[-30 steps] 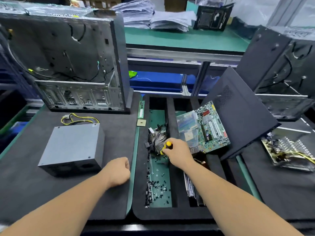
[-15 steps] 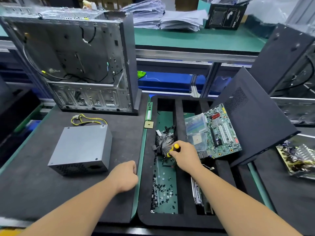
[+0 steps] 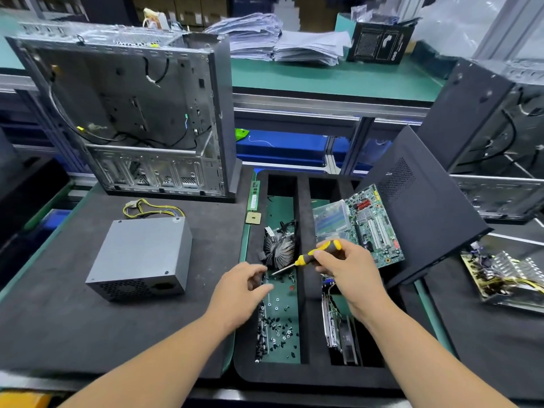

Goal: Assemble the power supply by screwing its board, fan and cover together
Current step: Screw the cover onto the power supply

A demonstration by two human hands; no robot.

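A grey closed power supply box (image 3: 141, 257) with yellow wires at its back sits on the black mat at the left. My right hand (image 3: 350, 272) grips a yellow and black screwdriver (image 3: 312, 256) above the foam tray, its tip pointing left and down. My left hand (image 3: 241, 293) hovers over the tray's left slot near the tip, fingers loosely curled and holding nothing that I can see. Several loose screws (image 3: 279, 325) lie in that slot. A finned cooler fan (image 3: 278, 248) rests at the slot's far end.
A black foam tray (image 3: 303, 375) holds a green motherboard (image 3: 374, 228) leaning in its right part. An open computer case (image 3: 132, 113) stands behind the power supply. A black side panel (image 3: 424, 207) leans at right, with another opened power supply (image 3: 506, 278) beyond it.
My right hand lifted the screwdriver out of the tray and turned it sideways. My left hand moved right from the mat to over the screw slot.
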